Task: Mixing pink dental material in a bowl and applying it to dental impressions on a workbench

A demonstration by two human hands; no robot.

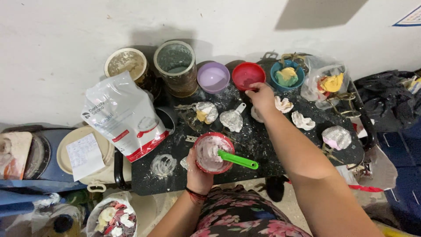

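Fingers of right hand (262,97) pinched at rim of red bowl (248,75), upper centre; grip unclear. Left hand (198,172) cups mixing bowl (213,153), centre; green spatula (237,160) handle points right.

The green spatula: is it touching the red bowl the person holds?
Touching. The head view shows the green spatula lying across the rim of the red bowl, its blade down in the white paste, while the left hand grips the bowl.

The left hand's fingers (191,163) vanish behind the red bowl (213,153) (only the thumb shows).
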